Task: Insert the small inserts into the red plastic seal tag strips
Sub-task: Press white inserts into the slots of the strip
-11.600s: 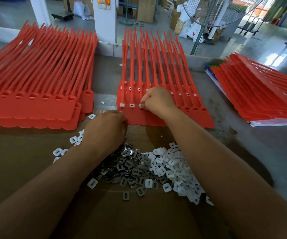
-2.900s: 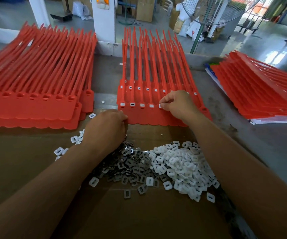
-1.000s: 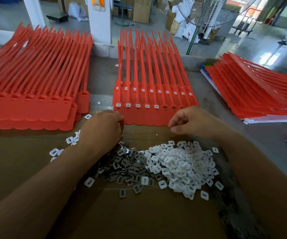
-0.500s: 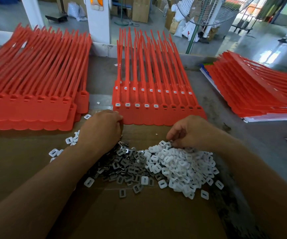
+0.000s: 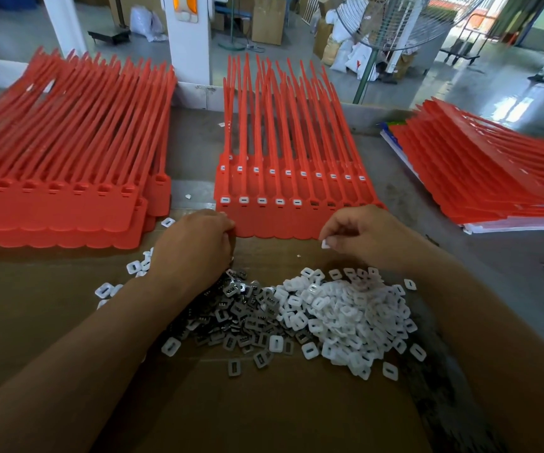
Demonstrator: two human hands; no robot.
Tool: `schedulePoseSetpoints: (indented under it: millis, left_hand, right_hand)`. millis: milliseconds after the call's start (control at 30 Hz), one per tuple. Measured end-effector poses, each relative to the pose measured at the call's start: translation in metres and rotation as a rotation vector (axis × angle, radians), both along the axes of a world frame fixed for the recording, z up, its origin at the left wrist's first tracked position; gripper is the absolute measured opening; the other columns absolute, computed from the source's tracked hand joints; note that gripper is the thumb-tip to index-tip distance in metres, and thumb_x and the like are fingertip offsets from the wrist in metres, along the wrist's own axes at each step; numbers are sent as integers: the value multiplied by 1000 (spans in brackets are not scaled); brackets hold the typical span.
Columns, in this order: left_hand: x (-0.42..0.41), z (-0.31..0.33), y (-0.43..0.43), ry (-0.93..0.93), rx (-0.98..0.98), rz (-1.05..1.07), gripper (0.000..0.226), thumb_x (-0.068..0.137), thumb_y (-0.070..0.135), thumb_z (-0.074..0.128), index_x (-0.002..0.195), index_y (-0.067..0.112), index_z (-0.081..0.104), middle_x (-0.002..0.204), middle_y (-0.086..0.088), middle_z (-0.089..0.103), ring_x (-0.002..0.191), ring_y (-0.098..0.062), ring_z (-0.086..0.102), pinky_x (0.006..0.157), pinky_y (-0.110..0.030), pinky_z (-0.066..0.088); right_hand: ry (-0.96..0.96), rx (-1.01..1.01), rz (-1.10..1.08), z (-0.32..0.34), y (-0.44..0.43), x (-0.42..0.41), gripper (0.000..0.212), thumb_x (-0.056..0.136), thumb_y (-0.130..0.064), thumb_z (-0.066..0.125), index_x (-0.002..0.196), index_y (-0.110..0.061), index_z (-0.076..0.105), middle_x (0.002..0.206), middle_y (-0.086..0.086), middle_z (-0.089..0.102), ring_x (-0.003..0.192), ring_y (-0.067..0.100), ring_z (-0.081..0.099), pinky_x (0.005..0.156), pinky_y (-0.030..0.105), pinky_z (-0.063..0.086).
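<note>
Pinching one insert [image 5: 325, 244] in right hand [image 5: 362, 235], beside middle stack [image 5: 296, 220] of three, with five front slots [image 5: 261, 201] filled; resting curled left hand [image 5: 192, 248] at its corner, grip unclear.

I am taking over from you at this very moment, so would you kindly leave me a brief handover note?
Left hand: fingers curled, against the front left corner of the middle tag sheet; its grip is hidden.
Right hand: pinches one white insert just in front of that sheet.
Spare white inserts and grey inserts lie heaped on the cardboard.
Done: in the sheet's front row, the five sockets from the left are filled.
Left: the empty sockets to their right; probably then the left stack, whose sockets look empty.
</note>
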State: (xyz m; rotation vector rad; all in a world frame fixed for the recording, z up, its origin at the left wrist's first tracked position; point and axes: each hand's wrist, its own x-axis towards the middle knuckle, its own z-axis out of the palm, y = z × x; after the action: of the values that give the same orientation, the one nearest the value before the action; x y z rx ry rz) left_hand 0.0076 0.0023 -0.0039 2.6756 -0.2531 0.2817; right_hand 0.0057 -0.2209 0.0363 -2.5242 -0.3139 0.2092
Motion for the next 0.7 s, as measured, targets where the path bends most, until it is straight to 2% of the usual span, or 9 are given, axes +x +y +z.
schedulePoseSetpoints:
  millis: [133,367,533,700]
  left_hand:
    - [0,0,0,5,-5,0,29,87,8,44,105,11,67,116,-8,62,104,-25,57,88,-36,44]
    - [-1,-1,1,7,-8,4,29,87,8,44,103,10,67,115,-8,63,104,-26,57,87,-35,44]
    - [-1,-1,1,1,-12,3,29,87,9,43,103,11,67,114,-8,63,103,-25,57,86,-35,44]
    - [-2,-1,1,-6,-21,5,29,87,9,43,103,10,68,113,-7,63,102,-25,57,83,-33,43]
  right_hand:
    - [-140,98,-154,-4,-1,19,8,85,-12,63,85,-19,67,88,-4,67,84,7,59,78,21,45]
    - [-233,108,-300,-14,2,57,9,85,-9,62,92,-10,67,84,-3,61,80,6,54,66,16,38]
    - [-200,124,-276,-22,5,67,11,84,-5,61,91,-8,69,90,0,63,86,9,55,80,24,42]
    - [-189,65,-230,-24,7,70,10,84,-6,62,90,-9,70,84,-4,60,83,7,53,74,22,37]
